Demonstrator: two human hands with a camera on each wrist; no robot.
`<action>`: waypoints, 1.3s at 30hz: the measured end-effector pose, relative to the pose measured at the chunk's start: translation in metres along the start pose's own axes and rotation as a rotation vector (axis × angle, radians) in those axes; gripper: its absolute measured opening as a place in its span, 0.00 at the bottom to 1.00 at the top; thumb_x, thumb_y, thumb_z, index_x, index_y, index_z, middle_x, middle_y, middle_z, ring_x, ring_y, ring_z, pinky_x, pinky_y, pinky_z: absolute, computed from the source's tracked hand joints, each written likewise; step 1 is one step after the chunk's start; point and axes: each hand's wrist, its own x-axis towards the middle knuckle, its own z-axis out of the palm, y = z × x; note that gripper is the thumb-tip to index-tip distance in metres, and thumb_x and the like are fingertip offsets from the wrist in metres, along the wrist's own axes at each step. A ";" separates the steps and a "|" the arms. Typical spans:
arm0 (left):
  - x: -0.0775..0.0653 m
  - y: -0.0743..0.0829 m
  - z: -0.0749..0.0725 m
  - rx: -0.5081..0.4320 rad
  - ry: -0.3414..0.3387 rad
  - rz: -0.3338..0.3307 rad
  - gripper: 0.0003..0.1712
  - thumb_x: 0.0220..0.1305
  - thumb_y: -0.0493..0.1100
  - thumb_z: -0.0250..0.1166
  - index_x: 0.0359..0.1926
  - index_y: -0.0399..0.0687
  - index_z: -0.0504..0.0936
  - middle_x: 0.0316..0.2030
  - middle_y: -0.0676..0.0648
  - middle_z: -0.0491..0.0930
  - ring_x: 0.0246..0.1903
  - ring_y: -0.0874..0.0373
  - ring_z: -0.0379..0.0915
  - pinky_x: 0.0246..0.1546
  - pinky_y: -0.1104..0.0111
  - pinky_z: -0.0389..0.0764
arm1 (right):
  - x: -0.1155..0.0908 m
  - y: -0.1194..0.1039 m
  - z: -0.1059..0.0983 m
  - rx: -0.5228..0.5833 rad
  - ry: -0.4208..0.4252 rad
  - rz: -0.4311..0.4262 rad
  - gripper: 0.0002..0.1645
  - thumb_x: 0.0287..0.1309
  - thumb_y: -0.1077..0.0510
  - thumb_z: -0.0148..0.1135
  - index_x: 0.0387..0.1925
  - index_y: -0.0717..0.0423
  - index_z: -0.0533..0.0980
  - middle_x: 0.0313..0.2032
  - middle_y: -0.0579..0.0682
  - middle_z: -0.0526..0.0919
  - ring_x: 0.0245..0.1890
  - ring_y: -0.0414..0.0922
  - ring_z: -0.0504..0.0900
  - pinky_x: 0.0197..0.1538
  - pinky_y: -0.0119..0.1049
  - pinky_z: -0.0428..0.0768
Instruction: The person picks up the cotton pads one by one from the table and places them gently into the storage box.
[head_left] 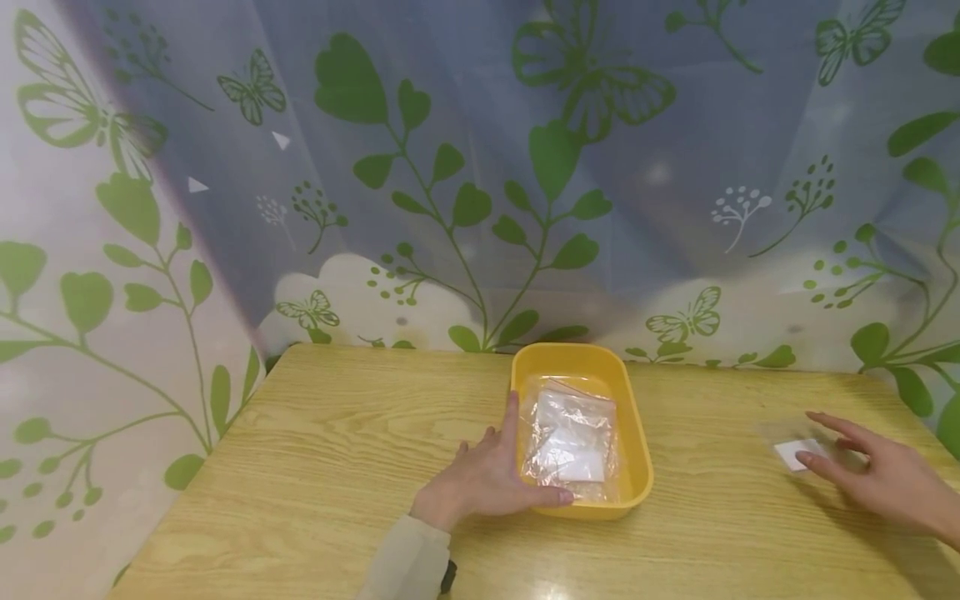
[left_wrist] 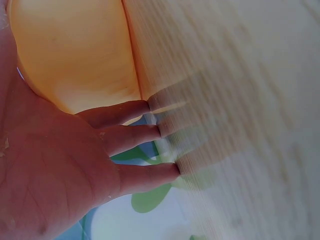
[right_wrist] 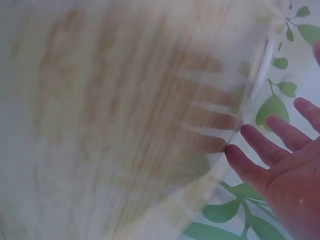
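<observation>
A yellow plastic tray (head_left: 641, 467) stands on the table with clear zip bags (head_left: 573, 433) in it that hold white contents. My left hand (head_left: 487, 475) lies against the tray's near left corner, index finger along the left side and thumb over the near rim. In the left wrist view, the other fingers (left_wrist: 145, 177) stretch straight down to the tabletop beside the tray. On the right, a small clear bag with a white piece (head_left: 801, 455) lies by my right hand (head_left: 881, 471). The thumb tip overlaps the white piece; the fingers (right_wrist: 260, 145) are extended, with tips at the table.
The wood-grain table (head_left: 360, 417) runs back to a blue and white curtain (head_left: 465, 167) printed with green leaves and butterflies. Another patterned sheet (head_left: 112, 333) hangs along the left side. The tabletop is glossy and reflects the fingers.
</observation>
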 end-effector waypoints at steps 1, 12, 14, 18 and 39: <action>0.000 0.000 0.000 -0.001 0.001 0.000 0.82 0.47 0.85 0.65 0.80 0.59 0.19 0.76 0.34 0.62 0.78 0.37 0.52 0.77 0.35 0.48 | 0.000 0.001 -0.001 0.013 0.004 0.002 0.49 0.68 0.38 0.63 0.73 0.69 0.61 0.61 0.86 0.67 0.54 0.81 0.75 0.41 0.69 0.78; 0.000 -0.001 0.001 -0.011 0.000 0.002 0.81 0.48 0.84 0.65 0.80 0.60 0.19 0.76 0.34 0.61 0.78 0.36 0.52 0.77 0.34 0.48 | 0.005 0.007 -0.002 0.029 -0.038 0.021 0.50 0.58 0.37 0.73 0.69 0.67 0.69 0.57 0.72 0.81 0.44 0.60 0.85 0.38 0.48 0.79; 0.000 0.000 0.002 -0.010 0.005 0.003 0.81 0.48 0.84 0.65 0.80 0.59 0.20 0.76 0.34 0.60 0.78 0.37 0.52 0.77 0.35 0.48 | 0.005 0.006 -0.001 0.019 -0.053 0.020 0.50 0.56 0.36 0.74 0.68 0.65 0.71 0.57 0.71 0.82 0.43 0.51 0.84 0.38 0.49 0.78; 0.000 0.000 0.002 -0.004 0.014 0.011 0.81 0.48 0.84 0.65 0.81 0.59 0.20 0.76 0.32 0.60 0.78 0.37 0.52 0.77 0.34 0.48 | 0.005 0.006 0.003 0.013 -0.042 0.003 0.45 0.53 0.36 0.76 0.63 0.62 0.77 0.57 0.72 0.80 0.36 0.32 0.76 0.36 0.42 0.77; 0.000 0.000 0.000 -0.013 0.018 0.011 0.81 0.48 0.83 0.66 0.81 0.58 0.21 0.76 0.32 0.59 0.78 0.36 0.51 0.77 0.34 0.47 | -0.001 0.003 0.017 0.068 0.089 -0.129 0.16 0.54 0.48 0.78 0.42 0.49 0.89 0.45 0.54 0.86 0.28 0.26 0.67 0.29 0.28 0.66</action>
